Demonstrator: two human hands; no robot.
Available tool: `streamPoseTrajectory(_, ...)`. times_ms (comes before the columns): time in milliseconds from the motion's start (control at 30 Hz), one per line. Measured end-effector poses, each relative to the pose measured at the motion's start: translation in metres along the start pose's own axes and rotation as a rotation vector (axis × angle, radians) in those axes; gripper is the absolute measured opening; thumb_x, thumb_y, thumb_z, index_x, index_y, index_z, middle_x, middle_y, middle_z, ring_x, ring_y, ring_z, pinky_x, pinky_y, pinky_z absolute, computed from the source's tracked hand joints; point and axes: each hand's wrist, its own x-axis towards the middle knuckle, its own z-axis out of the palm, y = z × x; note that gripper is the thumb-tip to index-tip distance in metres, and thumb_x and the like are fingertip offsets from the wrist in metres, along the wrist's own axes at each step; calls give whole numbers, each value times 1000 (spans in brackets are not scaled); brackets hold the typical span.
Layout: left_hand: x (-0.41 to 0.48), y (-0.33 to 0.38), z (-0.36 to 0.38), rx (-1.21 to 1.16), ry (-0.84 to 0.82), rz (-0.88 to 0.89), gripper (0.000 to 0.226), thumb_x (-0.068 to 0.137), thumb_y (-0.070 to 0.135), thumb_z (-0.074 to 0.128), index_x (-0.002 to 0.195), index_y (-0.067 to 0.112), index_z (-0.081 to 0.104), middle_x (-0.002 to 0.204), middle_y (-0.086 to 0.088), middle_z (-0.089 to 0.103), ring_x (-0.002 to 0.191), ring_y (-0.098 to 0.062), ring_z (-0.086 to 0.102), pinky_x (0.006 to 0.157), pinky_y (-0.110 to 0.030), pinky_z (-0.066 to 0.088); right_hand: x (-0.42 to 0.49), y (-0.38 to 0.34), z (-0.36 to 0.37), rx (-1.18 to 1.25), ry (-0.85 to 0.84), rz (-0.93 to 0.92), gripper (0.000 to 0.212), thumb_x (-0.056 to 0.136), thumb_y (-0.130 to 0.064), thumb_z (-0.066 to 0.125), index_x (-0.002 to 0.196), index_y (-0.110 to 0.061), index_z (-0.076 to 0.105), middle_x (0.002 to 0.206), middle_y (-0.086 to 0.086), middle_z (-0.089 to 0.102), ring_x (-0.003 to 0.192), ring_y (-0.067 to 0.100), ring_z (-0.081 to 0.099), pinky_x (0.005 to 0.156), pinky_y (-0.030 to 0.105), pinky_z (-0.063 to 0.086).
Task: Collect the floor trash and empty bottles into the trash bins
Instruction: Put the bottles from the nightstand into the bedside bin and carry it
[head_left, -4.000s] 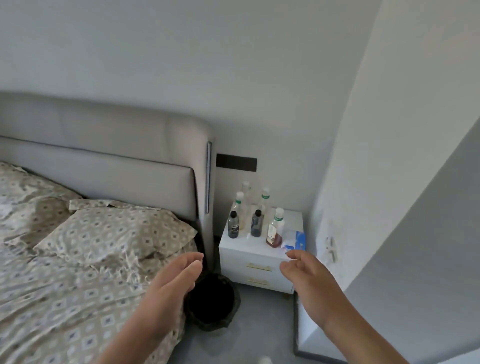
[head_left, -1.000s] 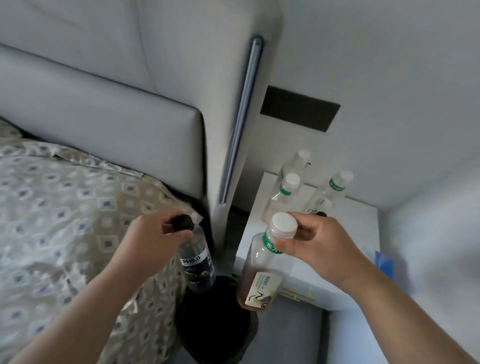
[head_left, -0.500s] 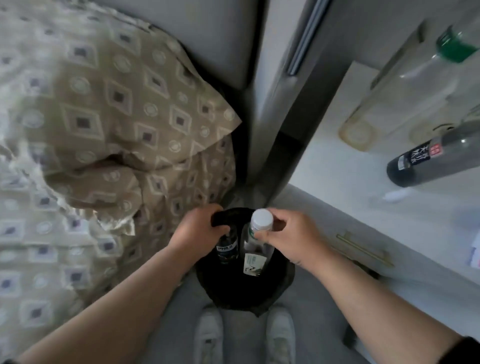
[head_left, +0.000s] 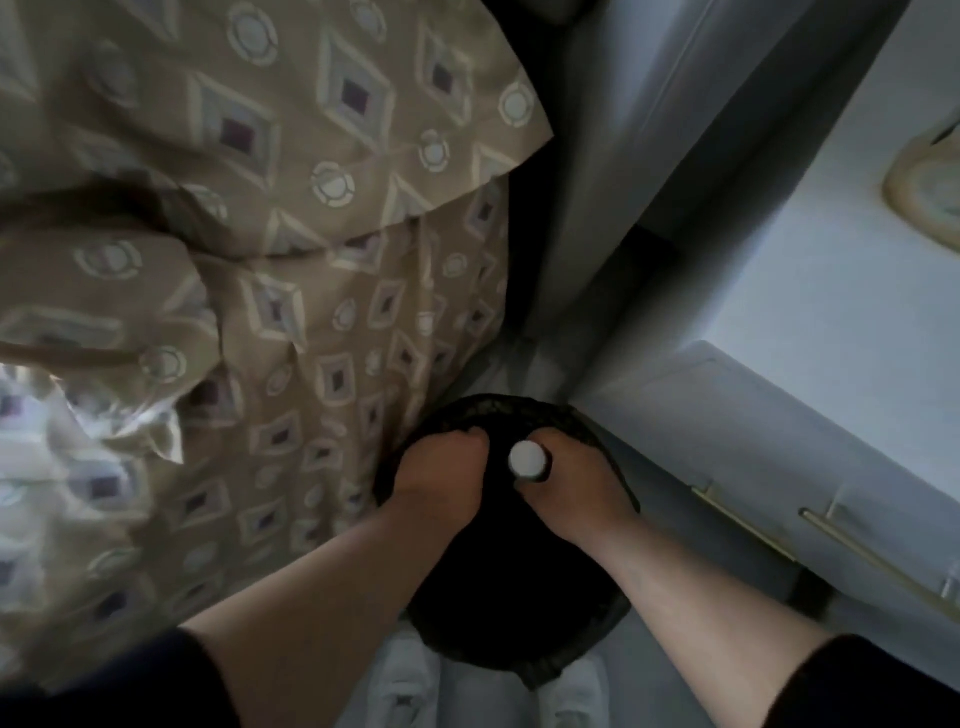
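Down in bin (head_left: 571, 656), right hand (head_left: 577, 489) grips capped bottle (head_left: 527, 459); left hand (head_left: 441, 478) curled.

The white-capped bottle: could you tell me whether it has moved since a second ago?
Yes. The white-capped bottle, gripped by the right hand, has gone down from beside the nightstand top into the black trash bin.

1. The bed cover (head_left: 260, 260) is tan, patterned with cream diamonds around dark purple squares and with pale ringed circles.
2. The trash bin (head_left: 519, 649) is black, liner included.
3. The bottle cap (head_left: 527, 458) is white.
4. The desk (head_left: 779, 322) is white; its drawer handles (head_left: 872, 551) are brass-coloured.
5. The floor (head_left: 488, 701) is grey, the shoes (head_left: 405, 686) white, the sleeve (head_left: 883, 686) dark.
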Motion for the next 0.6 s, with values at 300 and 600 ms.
streamPoseTrajectory(300, 18, 1, 28, 33, -92, -18, 29, 96, 5, 36, 122, 4, 48, 123, -15, 58, 109, -29, 58, 88, -37, 47, 18, 14, 18, -146, -61, 74, 33, 88, -14, 55, 120, -11, 48, 119, 11, 61, 109, 23, 58, 95, 27, 43)
streamPoseTrajectory(600, 0, 1, 30, 53, -174, -36, 32, 97, 11, 38, 123, 8, 54, 129, -14, 56, 117, -29, 56, 97, -37, 44, -24, -8, -12, -45, -7, 68, 34, 89, -30, 52, 121, -20, 46, 113, 1, 61, 105, 21, 58, 77, 28, 45)
